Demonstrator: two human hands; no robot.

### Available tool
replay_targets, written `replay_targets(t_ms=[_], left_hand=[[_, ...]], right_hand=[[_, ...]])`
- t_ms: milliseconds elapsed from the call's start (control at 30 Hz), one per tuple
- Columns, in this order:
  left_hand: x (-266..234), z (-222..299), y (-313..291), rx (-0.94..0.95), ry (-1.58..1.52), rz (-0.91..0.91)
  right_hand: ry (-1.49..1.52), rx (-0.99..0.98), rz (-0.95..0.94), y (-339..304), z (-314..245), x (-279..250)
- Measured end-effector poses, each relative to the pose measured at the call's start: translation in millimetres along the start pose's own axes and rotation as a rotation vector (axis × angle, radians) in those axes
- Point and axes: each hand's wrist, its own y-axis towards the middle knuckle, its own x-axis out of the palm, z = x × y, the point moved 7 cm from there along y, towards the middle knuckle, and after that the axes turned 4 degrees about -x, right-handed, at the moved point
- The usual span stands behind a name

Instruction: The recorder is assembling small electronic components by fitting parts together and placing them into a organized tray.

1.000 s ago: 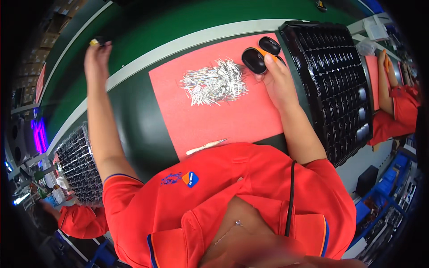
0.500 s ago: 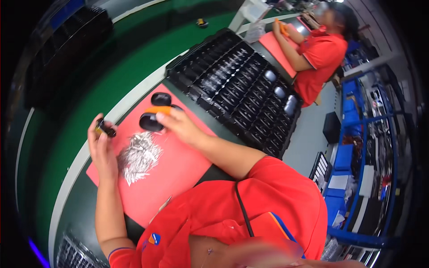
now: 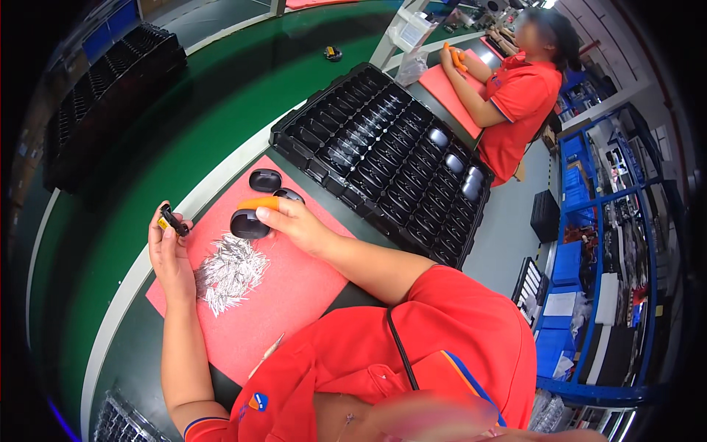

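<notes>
My left hand (image 3: 171, 254) is closed at the fingertips on a small black part with a yellow label (image 3: 174, 222), raised at the left edge of the pink mat (image 3: 294, 287). Across the mat, my right hand (image 3: 298, 225) grips an orange curved piece (image 3: 258, 202). Its thumb rests at the edge of a rounded black shell (image 3: 247, 225); whether shell and orange piece are joined, I cannot tell. Two similar shells, one oval (image 3: 264, 180) and one partly hidden (image 3: 290, 194), lie just beyond. Between my forearms spreads a pile of thin silver strips (image 3: 233, 272).
A large black compartment tray (image 3: 383, 158) stands at the right, with several shiny dark pieces in it. A pale pointed tool (image 3: 267, 353) lies near my body. Beyond the tray, a co-worker in a red shirt (image 3: 526, 96) holds an orange item (image 3: 456, 57). Blue shelving (image 3: 600, 243) stands far right.
The whole view has shifted slightly, and the mat and both hands appear lower. Both hands keep their holds, with the black shell still by the right thumb.
</notes>
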Motion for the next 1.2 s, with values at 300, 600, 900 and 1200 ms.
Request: replay_targets(t_ms=[300, 600, 900, 1200], left_hand=[[3.4, -1.0, -8.0, -0.019, -0.084, -0.071], [19.9, -20.1, -25.2, -0.231, -0.367, -0.073], [43.5, -34.8, -47.1, -0.461, -0.316, -0.179], [38.4, -38.3, -51.3, -0.449, -0.248, -0.138]], right_hand=[[0.053, -0.083, 0.075, -5.7, 4.9, 2.0], [-0.409, 0.109, 0.313, -10.2, -39.5, -5.2], [-0.187, -0.117, 0.214, -8.9, -43.2, 10.5], [-0.66, -0.472, 0.164, -11.3, -46.1, 24.8]])
